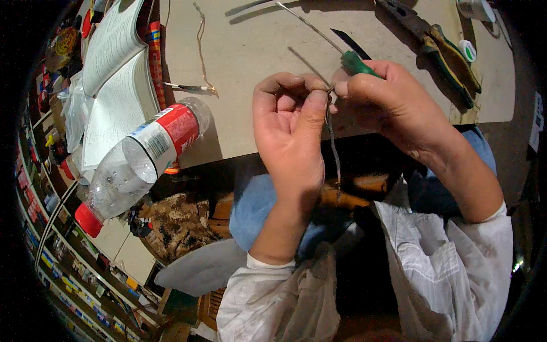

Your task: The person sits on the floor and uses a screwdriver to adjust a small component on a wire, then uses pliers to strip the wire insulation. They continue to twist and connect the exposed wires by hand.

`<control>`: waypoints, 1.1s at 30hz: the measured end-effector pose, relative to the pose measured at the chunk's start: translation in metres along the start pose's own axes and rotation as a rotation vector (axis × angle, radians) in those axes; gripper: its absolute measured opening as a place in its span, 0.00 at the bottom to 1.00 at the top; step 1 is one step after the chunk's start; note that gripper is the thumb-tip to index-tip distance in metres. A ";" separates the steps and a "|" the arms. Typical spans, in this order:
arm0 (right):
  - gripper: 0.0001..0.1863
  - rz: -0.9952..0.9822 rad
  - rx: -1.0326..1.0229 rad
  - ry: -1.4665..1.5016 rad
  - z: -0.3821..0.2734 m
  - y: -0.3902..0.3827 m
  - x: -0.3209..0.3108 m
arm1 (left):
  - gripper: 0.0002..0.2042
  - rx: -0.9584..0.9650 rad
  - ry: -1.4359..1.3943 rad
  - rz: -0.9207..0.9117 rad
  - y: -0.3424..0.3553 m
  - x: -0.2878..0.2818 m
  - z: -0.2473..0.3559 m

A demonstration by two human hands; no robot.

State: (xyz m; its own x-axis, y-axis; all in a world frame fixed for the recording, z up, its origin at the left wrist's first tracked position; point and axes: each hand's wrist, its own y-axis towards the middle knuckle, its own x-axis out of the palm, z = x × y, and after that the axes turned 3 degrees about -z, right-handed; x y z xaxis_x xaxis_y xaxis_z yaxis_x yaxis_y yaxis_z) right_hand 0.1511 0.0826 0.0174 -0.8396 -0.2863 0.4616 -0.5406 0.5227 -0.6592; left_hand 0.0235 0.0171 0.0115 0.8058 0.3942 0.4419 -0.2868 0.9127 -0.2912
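Note:
My left hand pinches a thin greyish twisted wire between thumb and fingers near the table's front edge; one end sticks up to the upper left, the rest dangles past the edge. My right hand grips a green-handled screwdriver, its shaft pointing up and left, while its fingertips meet the wire beside my left thumb. A dark, flat blade-like object lies just behind the screwdriver handle; its rest is hidden.
Pliers and a small white cap lie back right. An open book and plastic bottle occupy the left. A loose wire and striped thin piece lie between. Shelves of small items stand far left.

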 end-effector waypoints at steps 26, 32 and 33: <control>0.10 0.062 -0.249 -0.299 0.004 -0.001 0.005 | 0.14 -0.337 -0.375 0.160 -0.002 0.005 -0.001; 0.10 0.077 -0.332 -0.381 0.005 0.000 0.007 | 0.13 -0.319 -0.301 0.151 -0.002 0.007 0.002; 0.10 0.084 -0.344 -0.404 0.005 0.000 0.007 | 0.13 -0.321 -0.301 0.149 -0.002 0.008 0.002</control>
State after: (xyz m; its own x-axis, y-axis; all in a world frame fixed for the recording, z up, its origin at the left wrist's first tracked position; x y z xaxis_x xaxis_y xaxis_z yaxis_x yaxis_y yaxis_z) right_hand 0.1450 0.0770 0.0174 -0.8693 -0.4830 0.1052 -0.4792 0.7708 -0.4198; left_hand 0.0293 0.0184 0.0167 0.5684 0.5758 0.5877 -0.1751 0.7826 -0.5974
